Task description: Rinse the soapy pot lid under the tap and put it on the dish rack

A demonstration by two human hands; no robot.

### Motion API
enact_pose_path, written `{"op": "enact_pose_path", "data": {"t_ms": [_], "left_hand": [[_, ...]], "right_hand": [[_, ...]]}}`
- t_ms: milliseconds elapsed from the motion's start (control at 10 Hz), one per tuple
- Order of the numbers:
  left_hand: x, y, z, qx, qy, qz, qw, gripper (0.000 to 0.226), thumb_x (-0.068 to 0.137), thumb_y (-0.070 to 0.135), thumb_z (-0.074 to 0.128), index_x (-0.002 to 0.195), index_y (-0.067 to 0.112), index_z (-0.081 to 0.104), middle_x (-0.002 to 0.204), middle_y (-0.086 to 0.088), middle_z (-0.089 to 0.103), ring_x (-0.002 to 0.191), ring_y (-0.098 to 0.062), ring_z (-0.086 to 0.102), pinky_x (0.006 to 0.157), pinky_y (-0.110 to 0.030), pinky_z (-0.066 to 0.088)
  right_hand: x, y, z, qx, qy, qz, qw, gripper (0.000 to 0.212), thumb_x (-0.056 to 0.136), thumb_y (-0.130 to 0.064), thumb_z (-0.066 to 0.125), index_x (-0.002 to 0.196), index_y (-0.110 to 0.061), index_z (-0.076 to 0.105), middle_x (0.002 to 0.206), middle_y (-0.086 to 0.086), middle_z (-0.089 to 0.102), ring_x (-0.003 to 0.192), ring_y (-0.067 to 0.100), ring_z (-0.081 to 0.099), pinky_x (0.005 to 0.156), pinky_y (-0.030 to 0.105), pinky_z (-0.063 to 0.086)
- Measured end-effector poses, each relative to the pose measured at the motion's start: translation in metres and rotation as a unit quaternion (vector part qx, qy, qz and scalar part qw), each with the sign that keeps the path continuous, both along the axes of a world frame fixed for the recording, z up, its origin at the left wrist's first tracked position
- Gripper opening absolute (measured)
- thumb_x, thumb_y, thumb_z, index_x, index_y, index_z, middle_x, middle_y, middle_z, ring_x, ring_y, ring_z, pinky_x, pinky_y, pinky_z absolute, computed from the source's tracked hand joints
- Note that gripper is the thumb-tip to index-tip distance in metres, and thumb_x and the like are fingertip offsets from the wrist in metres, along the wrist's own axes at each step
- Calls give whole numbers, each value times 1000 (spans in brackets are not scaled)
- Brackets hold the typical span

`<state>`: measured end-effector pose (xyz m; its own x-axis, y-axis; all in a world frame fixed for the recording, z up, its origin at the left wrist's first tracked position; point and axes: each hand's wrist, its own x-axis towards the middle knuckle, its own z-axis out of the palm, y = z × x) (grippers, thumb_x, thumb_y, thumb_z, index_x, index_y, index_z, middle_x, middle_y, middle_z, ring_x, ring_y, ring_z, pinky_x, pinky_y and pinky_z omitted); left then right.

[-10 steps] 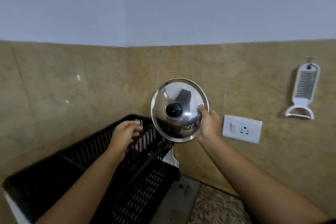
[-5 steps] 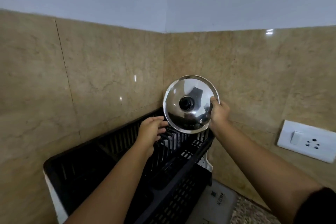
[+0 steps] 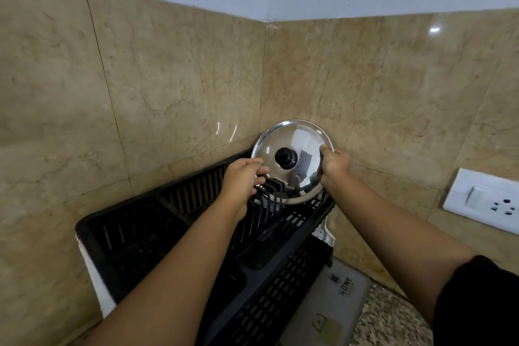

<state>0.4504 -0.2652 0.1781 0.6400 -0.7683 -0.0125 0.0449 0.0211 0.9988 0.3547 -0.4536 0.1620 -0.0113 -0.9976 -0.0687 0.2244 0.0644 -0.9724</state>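
The round steel pot lid (image 3: 298, 140) with a black knob stands nearly upright at the far right end of the black dish rack (image 3: 283, 257). Its lower edge sits among the rack's upright prongs. My right hand (image 3: 335, 166) grips the lid's right rim. My left hand (image 3: 242, 177) reaches over the rack, its loosely bent fingers touching the lid's left rim just above the prongs. No tap or sink is in view.
The rack fills the corner between two beige tiled walls. A white switch and socket plate (image 3: 483, 201) is on the right wall. A grey mat (image 3: 331, 306) lies on the speckled counter (image 3: 393, 323) in front of the rack.
My right hand has lowered the lid from the air down into the rack's prongs. My left hand moved from the prongs to the lid's left rim. The view shifted leftward.
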Motion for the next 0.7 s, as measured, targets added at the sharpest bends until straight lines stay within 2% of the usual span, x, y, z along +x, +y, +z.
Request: {"op": "enact_pose_path", "data": {"t_ms": [100,200,300,400,500,600,700], "left_hand": [[1,-1,-1,1,-3,0,1000,26,94,16,47,115,16,62,92,6,68,87,-12,61,71,-23,44],[1,0,-1,1,-8,8,1000,24,95,15,46,113,16,62,93,6,68,85,-11,60,69,-22,43],[0,3,3,-17,-23,28,999,22,94,15,47,112,15,61,99,2,68,86,-12,60,69,-22,43],[-7,11,16,-22,-49,37,998,25,92,11,53,115,10,62,100,-3,68,81,-12,59,65,-22,41],[-31,24,33,-32,-63,26,997,23,90,9,56,112,10,61,102,-5,67,78,-10,59,63,-21,40],[-75,36,47,-36,-44,-7,998,20,94,14,50,112,15,61,99,-1,68,82,-11,61,71,-25,44],[-132,45,56,-44,-20,-58,997,22,97,18,44,112,16,60,98,1,68,85,-12,62,76,-26,46]], "right_hand": [[-5,2,0,3,15,24,1000,21,93,-20,61,79,-9,49,63,7,44,50,20,40,46,28,40],[-13,7,6,-4,41,54,998,17,91,-20,63,94,-4,58,70,8,54,63,26,53,61,37,49],[-26,16,13,-20,90,63,994,26,88,-31,66,91,-6,59,79,8,63,78,29,62,75,40,54],[-48,31,23,-48,124,81,988,21,78,-28,64,81,-7,65,74,9,65,74,29,64,71,42,55],[-87,65,44,-35,46,108,993,10,89,-15,53,82,-11,60,78,4,62,70,20,59,63,32,48],[-152,97,64,4,-46,144,988,18,98,-20,45,88,-18,59,85,-5,63,72,8,57,61,21,41],[-224,136,79,-1,-100,133,986,18,97,-23,48,87,-21,62,86,-7,65,78,8,61,65,21,44]]}}
